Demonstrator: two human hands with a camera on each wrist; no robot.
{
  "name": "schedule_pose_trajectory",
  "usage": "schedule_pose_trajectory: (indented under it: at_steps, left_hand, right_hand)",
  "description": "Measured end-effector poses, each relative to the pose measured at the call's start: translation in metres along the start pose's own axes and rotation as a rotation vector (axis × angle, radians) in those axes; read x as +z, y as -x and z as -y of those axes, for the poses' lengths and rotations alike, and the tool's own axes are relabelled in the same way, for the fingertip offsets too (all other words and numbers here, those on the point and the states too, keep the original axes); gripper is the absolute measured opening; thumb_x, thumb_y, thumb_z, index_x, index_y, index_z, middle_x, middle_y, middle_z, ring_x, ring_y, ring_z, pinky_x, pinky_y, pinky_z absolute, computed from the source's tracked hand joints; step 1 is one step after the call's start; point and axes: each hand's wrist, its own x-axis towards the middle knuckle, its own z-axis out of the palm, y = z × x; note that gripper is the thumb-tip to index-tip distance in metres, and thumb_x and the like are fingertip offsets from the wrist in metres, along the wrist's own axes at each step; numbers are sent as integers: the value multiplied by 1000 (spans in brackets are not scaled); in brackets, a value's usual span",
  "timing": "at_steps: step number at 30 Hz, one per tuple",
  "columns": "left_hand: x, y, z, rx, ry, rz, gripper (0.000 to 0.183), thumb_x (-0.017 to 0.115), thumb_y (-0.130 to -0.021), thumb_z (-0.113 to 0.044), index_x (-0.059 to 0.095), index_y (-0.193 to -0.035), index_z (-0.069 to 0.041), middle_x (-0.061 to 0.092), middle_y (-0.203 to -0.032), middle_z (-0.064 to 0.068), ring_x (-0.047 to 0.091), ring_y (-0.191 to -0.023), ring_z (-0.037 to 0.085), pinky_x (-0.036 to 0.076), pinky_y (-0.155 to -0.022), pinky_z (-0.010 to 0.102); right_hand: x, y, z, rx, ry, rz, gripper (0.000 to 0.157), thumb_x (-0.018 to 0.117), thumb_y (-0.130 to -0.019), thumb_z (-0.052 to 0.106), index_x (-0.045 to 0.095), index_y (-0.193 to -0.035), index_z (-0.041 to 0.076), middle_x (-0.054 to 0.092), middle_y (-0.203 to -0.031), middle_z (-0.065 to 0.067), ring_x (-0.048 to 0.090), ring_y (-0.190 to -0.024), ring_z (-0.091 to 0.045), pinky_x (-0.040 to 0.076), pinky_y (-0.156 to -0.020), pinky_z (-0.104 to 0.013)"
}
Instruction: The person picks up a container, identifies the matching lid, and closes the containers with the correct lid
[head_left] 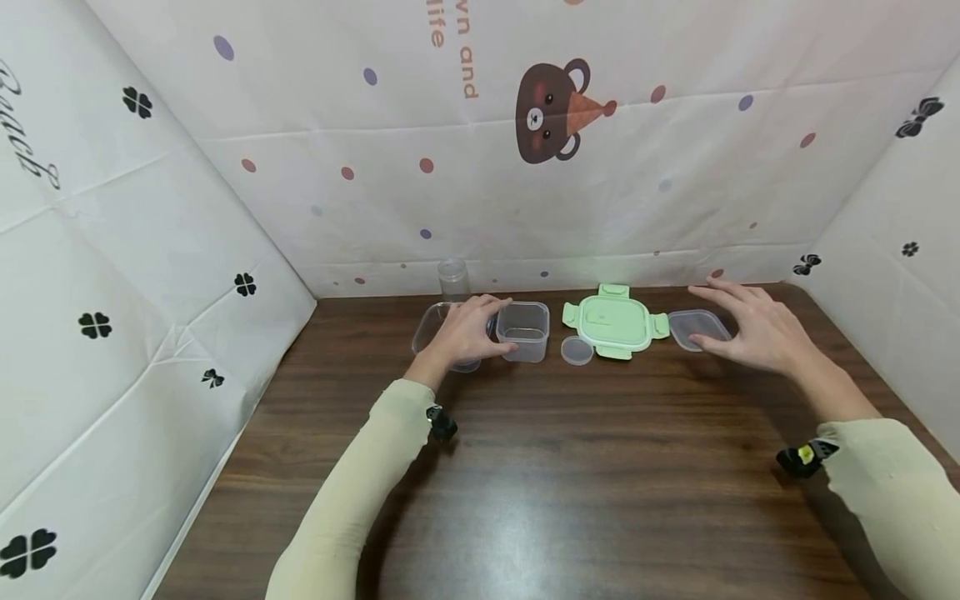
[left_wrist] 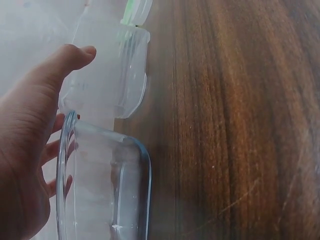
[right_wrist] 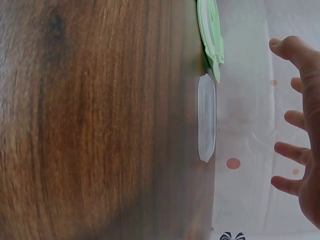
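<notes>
- Two bare hands, well apart, over the back part of the wooden table [head_left: 585,442].
- Left hand [head_left: 467,331]: over the glass container [head_left: 422,335], thumb and fingers parted, nothing clamped that we see. Thumb overlaps the left side of the clear plastic tub [head_left: 527,347] in head view; touching or not, we can't tell.
- Right hand [head_left: 761,327]: thumb and fingers spread above the flat lid [head_left: 697,325]; right wrist view shows us a gap, so nothing held.
- Key relation, we judge: plastic tub lies just right of the left hand, on its thumb side. Left hand clearly nearer; right hand well off, past the green lid [head_left: 615,323].
- Tub stands upright, mouth up. Outline looks nearly square; we can't call a long axis.
- Flat lid lies flat at the row's right end, right hand nearer. We read its long axis as roughly left-right.
- Green lid: between tub and flat lid, long axis left-right, clips outward. Small round lid [head_left: 577,351] just beside it.
</notes>
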Motion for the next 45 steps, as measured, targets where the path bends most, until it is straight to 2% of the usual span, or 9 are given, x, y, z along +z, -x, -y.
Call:
schedule_pose_trajectory:
  at_steps: [4, 8, 15, 22, 28, 36, 40, 43, 45]
  left_hand:
    - [1, 1, -2, 0, 6, 0, 91, 85, -94, -59, 52, -170, -22, 58, -169, 9, 55, -159, 33, 43, -131, 70]
    - [3, 1, -2, 19, 54, -15, 92, 85, -93, -61, 53, -170, -21, 61, -165, 9, 58, -156, 33, 40, -133, 71]
    - [54, -28, 42, 79, 134, -97, 100, 85, -86, -75, 51, -170, -32, 62, -160, -1, 66, -143, 26, 45, -124, 66]
    - [69, -38, 55, 99, 175, -116, 102, 88, -83, -74, 49, -170, -39, 61, -155, -8, 71, -126, 11, 45, -122, 60]
    - [70, -38, 56, 109, 215, -139, 102, 93, -82, -68, 53, -169, -35, 62, -152, -8, 73, -124, 11, 43, -124, 63]
    - [68, -36, 54, 113, 231, -147, 104, 96, -79, -62, 52, -169, -36, 63, -149, -8, 74, -121, 13, 47, -120, 60]
    - [61, -31, 47, 96, 306, -102, 103, 97, -81, -55, 52, -170, -30, 61, -152, -2, 72, -126, 17, 55, -116, 54]
    - [44, -17, 32, 90, 341, -69, 100, 96, -85, -50, 52, -170, -22, 60, -154, 4, 70, -130, 22, 60, -113, 50]
    - [38, -12, 28, 100, 339, -78, 97, 95, -87, -50, 52, -170, -21, 60, -154, 6, 70, -129, 22, 60, -112, 46]
  right_hand:
    - [0, 0, 0, -8, 7, -2, 84, 91, -86, 45, 59, -160, 21, 54, -170, -24, 55, -142, -62, 55, -88, -85]
    - [-1, 1, 0, -8, 9, 0, 85, 90, -86, 45, 59, -161, 21, 55, -170, -23, 55, -142, -62, 56, -87, -84]
    - [0, 1, 2, -3, 8, 4, 83, 90, -86, 44, 60, -160, 20, 55, -170, -23, 55, -142, -63, 57, -86, -83]
    - [1, 1, 1, -1, 8, 6, 83, 91, -86, 44, 60, -159, 20, 55, -169, -23, 54, -143, -62, 57, -86, -83]
    - [0, 1, 1, 5, 9, 18, 82, 90, -87, 44, 60, -160, 21, 55, -169, -22, 54, -144, -61, 57, -86, -83]
    - [-1, 0, 3, 0, 10, 16, 83, 90, -87, 44, 60, -160, 21, 55, -169, -23, 54, -143, -61, 56, -86, -83]
    - [-1, 0, 4, 4, 12, 19, 83, 90, -87, 44, 59, -160, 21, 55, -169, -23, 54, -144, -61, 56, -86, -83]
    - [0, 0, 4, 5, 13, 23, 82, 90, -87, 44, 59, -160, 20, 55, -169, -23, 54, -144, -61, 56, -87, -83]
    - [0, 0, 5, 3, 13, 24, 82, 90, -87, 44, 59, -160, 20, 55, -170, -23, 54, -144, -61, 56, -87, -84]
